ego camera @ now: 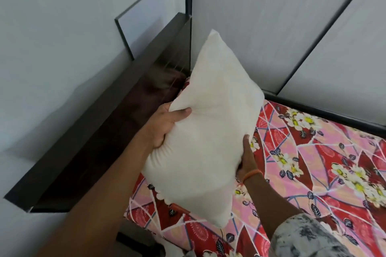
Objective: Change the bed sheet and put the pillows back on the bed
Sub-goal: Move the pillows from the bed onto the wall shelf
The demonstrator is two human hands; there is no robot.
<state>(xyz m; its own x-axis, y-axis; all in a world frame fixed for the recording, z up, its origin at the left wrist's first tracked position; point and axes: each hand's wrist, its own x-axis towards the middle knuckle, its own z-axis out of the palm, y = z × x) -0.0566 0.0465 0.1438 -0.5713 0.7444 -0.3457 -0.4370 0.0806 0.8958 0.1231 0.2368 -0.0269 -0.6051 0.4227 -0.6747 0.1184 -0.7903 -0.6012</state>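
Observation:
A plain white pillow [208,129] hangs in the air above the head end of the bed, tilted with one corner up. My left hand [167,123] grips its left edge, thumb on the front and fingers behind. My right hand [248,158] holds its right edge, fingers mostly hidden behind the pillow; an orange band circles that wrist. A red and pink flowered bed sheet [313,162] covers the mattress beneath.
A dark wooden headboard [100,131] runs along the left, against a pale wall. A dark frame rail [325,110] borders the bed's far side below grey panels. A thin glass-like panel [137,19] leans on the wall above the headboard.

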